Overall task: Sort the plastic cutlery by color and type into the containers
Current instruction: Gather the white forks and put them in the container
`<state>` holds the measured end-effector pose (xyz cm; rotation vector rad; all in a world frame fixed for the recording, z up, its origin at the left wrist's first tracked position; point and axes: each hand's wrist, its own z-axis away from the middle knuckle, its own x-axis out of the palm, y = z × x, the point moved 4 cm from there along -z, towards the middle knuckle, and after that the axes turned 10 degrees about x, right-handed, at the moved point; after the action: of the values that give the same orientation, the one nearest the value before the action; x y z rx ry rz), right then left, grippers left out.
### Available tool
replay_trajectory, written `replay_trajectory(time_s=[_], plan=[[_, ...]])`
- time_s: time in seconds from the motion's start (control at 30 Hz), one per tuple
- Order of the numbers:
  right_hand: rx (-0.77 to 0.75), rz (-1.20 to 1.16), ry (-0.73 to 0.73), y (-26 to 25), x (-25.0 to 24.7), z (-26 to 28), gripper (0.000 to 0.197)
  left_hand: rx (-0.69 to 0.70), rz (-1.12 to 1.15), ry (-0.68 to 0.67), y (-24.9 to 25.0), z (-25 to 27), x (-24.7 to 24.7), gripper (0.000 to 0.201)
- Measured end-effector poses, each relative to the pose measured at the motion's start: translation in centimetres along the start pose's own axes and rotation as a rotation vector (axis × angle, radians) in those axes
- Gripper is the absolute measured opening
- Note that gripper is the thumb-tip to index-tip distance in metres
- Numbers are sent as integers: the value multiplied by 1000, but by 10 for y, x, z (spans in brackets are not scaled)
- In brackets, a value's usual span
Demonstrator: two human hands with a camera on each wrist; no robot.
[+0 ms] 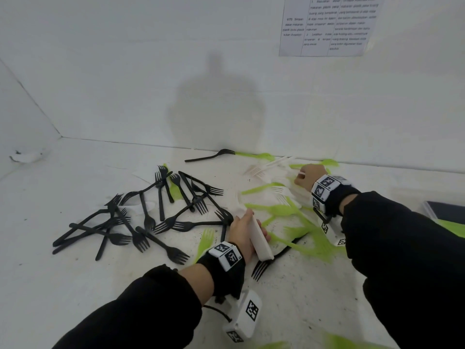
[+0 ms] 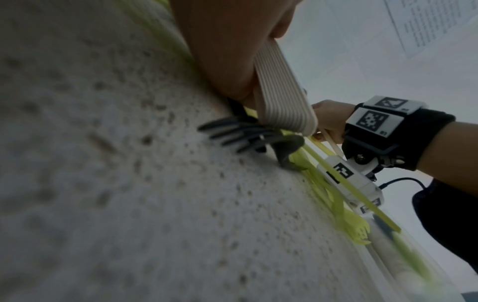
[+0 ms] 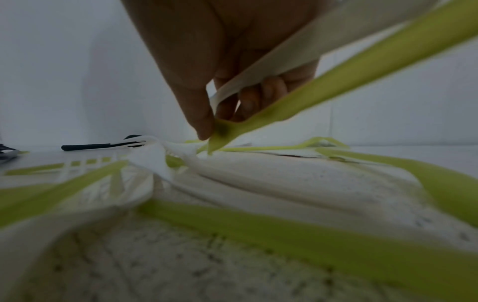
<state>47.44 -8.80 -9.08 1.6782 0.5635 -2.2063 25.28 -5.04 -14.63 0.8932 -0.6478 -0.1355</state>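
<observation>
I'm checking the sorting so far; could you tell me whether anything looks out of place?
Yes. A green fork lies among the black forks, and a black fork lies by the green ones near the left hand, which holds the white stack.

A plain white wall (image 1: 151, 71) fills the upper half of the head view and meets a second white wall (image 1: 20, 117) at a corner on the left of the frame. At the upper right a printed sheet of paper (image 1: 327, 26) with a table of small text is fixed to the wall. A soft grey shadow (image 1: 216, 104) falls across the wall's centre. Below, the white speckled surface (image 1: 75, 285) spreads across the lower frame, scuffed at the far left by a torn patch (image 1: 25, 156). Light is even and diffuse.
</observation>
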Motion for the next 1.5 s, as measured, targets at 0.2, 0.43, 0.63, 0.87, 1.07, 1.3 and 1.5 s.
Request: replay_trajectory(time_s=[0.2,0.43,0.63,0.87,1.07,1.3,1.5], plan=[[-86,-56,59,3,-7,12,12,-29,-8,-20,0,0,2,18],[-80,106,-23,-2,3,20,30,-30,-14,-39,3,4,3,17],[-80,149,-53,0,6,27,31,-25,-35,-41,4,5,4,14],[-42,34,-23,5,3,30,30,-13,-68,-34,2,3,2,21],[32,-120,54,12,-4,35,26,11,-84,-37,4,5,4,20],[92,-33,175,7,-11,40,31,17,-99,-26,3,7,4,21],[9,-219,61,2,-8,45,41,21,-111,-25,4,8,5,18]])
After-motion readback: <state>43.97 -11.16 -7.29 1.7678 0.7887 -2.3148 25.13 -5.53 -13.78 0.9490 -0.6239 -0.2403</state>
